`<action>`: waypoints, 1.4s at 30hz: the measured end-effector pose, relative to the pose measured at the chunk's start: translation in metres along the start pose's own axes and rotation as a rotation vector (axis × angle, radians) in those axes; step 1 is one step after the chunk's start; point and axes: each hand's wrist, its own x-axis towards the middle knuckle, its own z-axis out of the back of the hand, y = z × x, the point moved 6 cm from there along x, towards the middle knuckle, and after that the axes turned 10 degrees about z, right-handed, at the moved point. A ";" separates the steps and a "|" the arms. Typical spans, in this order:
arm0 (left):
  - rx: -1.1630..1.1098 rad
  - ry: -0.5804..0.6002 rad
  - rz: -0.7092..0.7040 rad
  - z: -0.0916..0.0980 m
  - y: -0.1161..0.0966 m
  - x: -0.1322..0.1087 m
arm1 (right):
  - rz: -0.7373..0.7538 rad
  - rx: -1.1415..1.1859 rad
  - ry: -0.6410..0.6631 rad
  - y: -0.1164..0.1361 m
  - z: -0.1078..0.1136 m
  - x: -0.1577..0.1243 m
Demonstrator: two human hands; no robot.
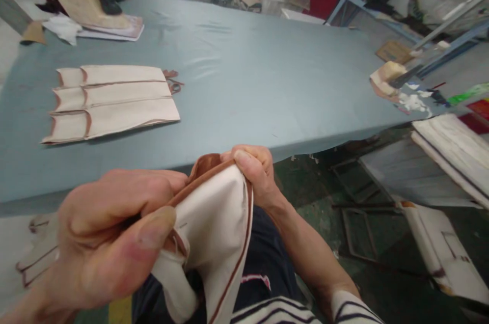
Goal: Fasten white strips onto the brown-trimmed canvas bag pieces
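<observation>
Both my hands grip one cream cloth piece (216, 222) with brown piping along its edges, held up close below my view. My left hand (114, 237) pinches its left edge between thumb and fingers. My right hand (254, 168) is closed on its top right corner. The piece hangs down over my lap. On the grey-blue table (248, 84) at the left lie three matching cream pieces (110, 102), stacked and fanned out flat.
A beige block (82, 3) rests on papers at the far left of the table. Foam and scraps (389, 79) sit at its right corner. White boards (454, 153) and metal frames lie on the floor to the right. More cream pieces (38, 252) lie at lower left.
</observation>
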 end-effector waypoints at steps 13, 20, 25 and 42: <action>0.195 0.213 0.129 0.021 0.068 -0.010 | 0.184 -0.526 0.465 -0.012 0.024 0.009; 0.278 0.334 0.151 0.019 0.058 -0.008 | 0.370 -0.616 0.642 0.019 0.013 0.001; 0.526 0.114 -0.142 0.005 0.030 -0.004 | 0.538 -0.661 0.489 0.042 -0.001 0.002; 0.582 -0.024 -0.094 0.066 0.047 -0.004 | 0.627 -0.714 0.303 0.026 -0.022 0.043</action>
